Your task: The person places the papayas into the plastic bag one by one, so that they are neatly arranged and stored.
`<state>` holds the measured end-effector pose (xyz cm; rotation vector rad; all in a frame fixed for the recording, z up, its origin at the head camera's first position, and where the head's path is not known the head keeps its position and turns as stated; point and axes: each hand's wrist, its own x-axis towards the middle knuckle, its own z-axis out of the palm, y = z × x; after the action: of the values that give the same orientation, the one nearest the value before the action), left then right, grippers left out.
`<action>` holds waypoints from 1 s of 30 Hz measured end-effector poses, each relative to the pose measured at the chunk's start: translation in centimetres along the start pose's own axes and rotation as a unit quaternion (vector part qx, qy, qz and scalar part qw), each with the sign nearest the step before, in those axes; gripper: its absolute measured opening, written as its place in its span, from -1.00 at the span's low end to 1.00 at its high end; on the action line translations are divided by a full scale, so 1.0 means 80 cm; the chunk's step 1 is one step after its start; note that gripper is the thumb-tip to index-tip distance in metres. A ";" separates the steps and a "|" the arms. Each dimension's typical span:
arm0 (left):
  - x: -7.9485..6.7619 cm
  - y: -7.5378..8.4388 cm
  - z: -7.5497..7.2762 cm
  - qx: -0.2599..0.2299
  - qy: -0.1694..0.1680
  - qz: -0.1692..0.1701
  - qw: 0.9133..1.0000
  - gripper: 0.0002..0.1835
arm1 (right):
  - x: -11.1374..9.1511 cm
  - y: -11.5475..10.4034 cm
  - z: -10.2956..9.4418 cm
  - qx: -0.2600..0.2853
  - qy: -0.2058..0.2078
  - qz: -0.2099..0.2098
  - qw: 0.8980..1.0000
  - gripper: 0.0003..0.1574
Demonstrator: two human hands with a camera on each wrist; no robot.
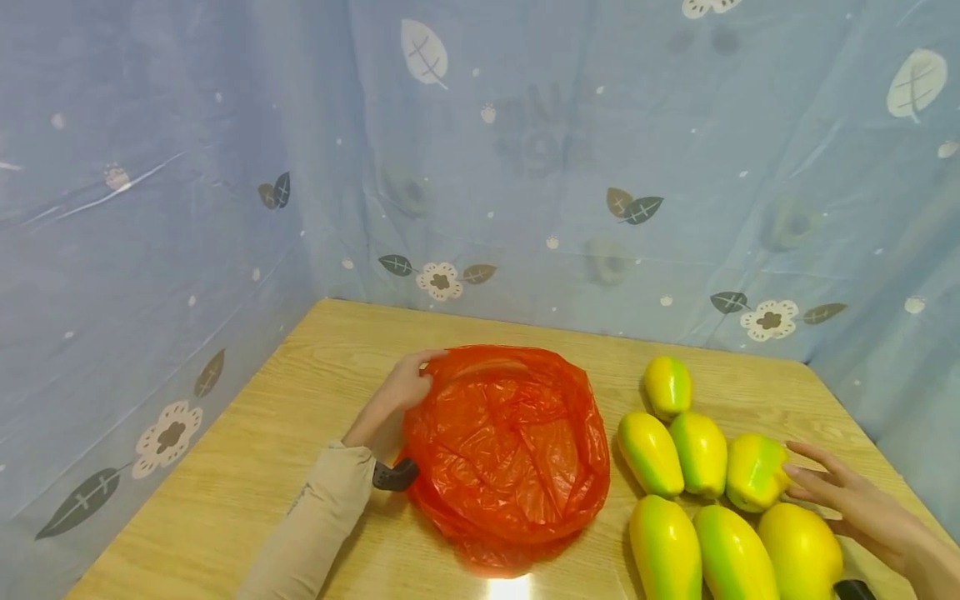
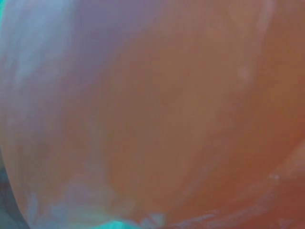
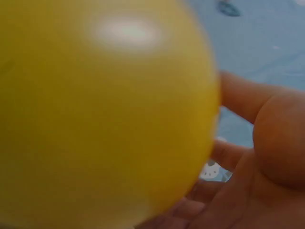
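A red plastic bag [image 1: 517, 450] stands with its mouth spread wide on the wooden table. My left hand [image 1: 408, 379] holds the bag's rim at the far left, its fingertips partly hidden by the film. In the left wrist view the blurred red film [image 2: 190, 119] fills nearly everything. My right hand [image 1: 855, 500] is at the right of a group of yellow-green mangoes, fingers extended, with fingertips right at the side of one mango [image 1: 756, 472]. In the right wrist view a large yellow mango [image 3: 105, 114] overlaps the fingers of this hand.
Several more mangoes lie close together right of the bag, the farthest mango [image 1: 668, 387] at the back and a front mango [image 1: 665, 550] near the bag. A blue patterned curtain [image 1: 525, 167] hangs behind and on both sides of the table [image 1: 247, 433].
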<state>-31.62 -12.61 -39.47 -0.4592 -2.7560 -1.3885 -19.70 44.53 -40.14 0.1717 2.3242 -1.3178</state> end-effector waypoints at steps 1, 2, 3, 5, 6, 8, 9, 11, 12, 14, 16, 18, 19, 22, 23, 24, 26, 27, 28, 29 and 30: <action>0.000 0.000 0.000 0.001 0.001 0.000 1.000 -0.41 | 0.001 -0.002 0.002 -0.003 -0.002 0.001 1.000 0.00; 0.000 0.000 0.000 0.002 0.002 0.000 1.000 -0.41 | 0.002 -0.003 0.003 -0.004 -0.004 0.001 1.000 0.01; -0.001 0.000 0.000 0.006 0.003 0.000 1.000 -0.41 | 0.004 -0.004 0.005 -0.004 -0.005 0.002 1.000 0.01; -0.001 0.000 0.000 0.009 0.003 0.002 1.000 -0.40 | 0.006 -0.005 0.007 0.004 -0.006 0.007 1.000 0.02; -0.001 0.000 0.000 0.010 0.004 0.003 1.000 -0.41 | 0.007 -0.005 0.008 0.009 -0.006 0.009 1.000 0.02; -0.002 0.001 0.001 0.009 0.004 0.003 1.000 -0.41 | 0.011 -0.004 0.009 0.021 -0.004 0.012 1.000 0.04; -0.002 0.001 0.001 0.009 0.004 0.003 1.000 -0.41 | 0.013 -0.002 0.009 0.027 -0.004 0.013 1.000 0.05; -0.002 0.000 0.001 0.010 0.004 0.006 1.000 -0.41 | 0.015 0.001 0.009 0.037 -0.005 0.009 0.999 0.06; -0.002 0.000 0.002 0.011 0.003 0.007 1.000 -0.41 | 0.016 0.003 0.010 0.042 -0.004 0.006 0.999 0.06; -0.002 -0.001 0.002 0.012 0.003 0.008 1.000 -0.42 | 0.018 0.002 0.012 0.045 0.002 0.004 0.999 0.06; -0.002 -0.002 0.003 0.010 0.003 0.008 1.000 -0.42 | 0.018 -0.002 0.015 0.041 0.011 0.003 0.999 0.07; -0.002 -0.003 0.003 0.008 0.003 0.007 1.000 -0.41 | 0.018 -0.007 0.019 0.031 0.025 0.006 0.999 0.08; -0.002 -0.004 0.004 0.007 0.004 0.006 1.000 -0.41 | 0.018 -0.010 0.021 0.025 0.032 0.008 0.999 0.09; -0.002 -0.004 0.004 0.010 0.005 0.005 1.000 -0.41 | 0.018 -0.013 0.024 0.018 0.045 0.010 0.999 0.11; -0.002 -0.004 0.004 0.011 0.005 0.005 1.000 -0.41 | 0.018 -0.013 0.024 0.020 0.047 0.011 0.999 0.12; -0.001 -0.004 0.004 0.012 0.006 0.006 1.000 -0.41 | 0.019 -0.012 0.024 0.024 0.048 0.013 0.998 0.12; -0.001 -0.004 0.004 0.012 0.007 0.006 1.000 -0.41 | 0.019 -0.011 0.023 0.034 0.049 0.015 0.998 0.14; -0.001 -0.004 0.004 0.012 0.007 0.005 1.000 -0.41 | 0.020 -0.009 0.022 0.041 0.049 0.014 0.998 0.14; -0.001 -0.005 0.004 0.010 0.007 0.006 1.000 -0.41 | 0.019 -0.008 0.022 0.047 0.049 0.012 0.998 0.14; -0.001 -0.005 0.004 0.010 0.008 0.007 1.000 -0.40 | 0.019 -0.006 0.021 0.053 0.050 0.009 0.997 0.14; -0.001 -0.005 0.004 0.010 0.008 0.009 1.000 -0.40 | 0.019 -0.005 0.021 0.059 0.053 0.007 0.997 0.14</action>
<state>-31.64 -12.57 -40.01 -0.4673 -2.7440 -1.3532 -20.60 42.78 -41.24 0.3006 2.3276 -1.4722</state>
